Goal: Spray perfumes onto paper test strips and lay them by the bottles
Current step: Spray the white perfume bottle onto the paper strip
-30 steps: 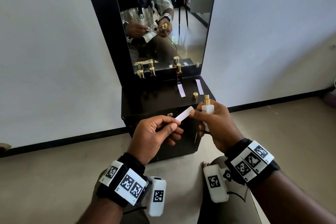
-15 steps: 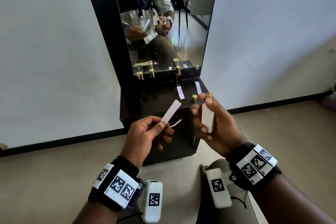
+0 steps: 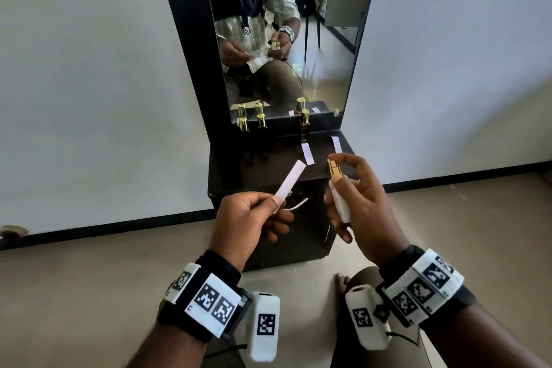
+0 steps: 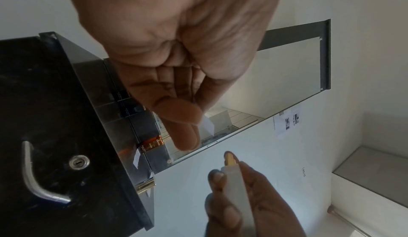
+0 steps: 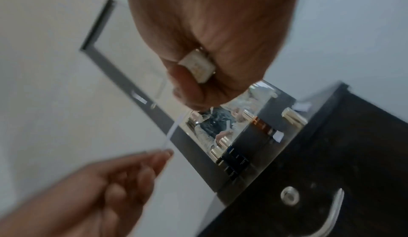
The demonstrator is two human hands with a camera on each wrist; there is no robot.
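Note:
My left hand [image 3: 254, 215] pinches a white paper test strip [image 3: 291, 185] by its lower end, and the strip tilts up to the right. My right hand [image 3: 361, 203] grips a white perfume bottle [image 3: 339, 200] with a gold sprayer [image 3: 334, 167], index finger on top of the sprayer. The nozzle points left at the strip, a short gap away. In the left wrist view the bottle [image 4: 237, 188] shows below my fingers. In the blurred right wrist view the bottle's base [image 5: 197, 67] sits in my palm and the strip [image 5: 171, 132] is edge-on.
A black cabinet [image 3: 254, 176] with a mirror [image 3: 283, 39] stands ahead against the wall. On its top stand several gold-capped bottles, one brown [image 3: 304, 125], with two strips [image 3: 307, 154] [image 3: 336, 145] laid near. A metal door handle [image 3: 89, 206] hangs below my hands.
My hands drew apart and the left one tilted the strip upward. My right hand turned the bottle so the sprayer faces the strip, index finger now on top.

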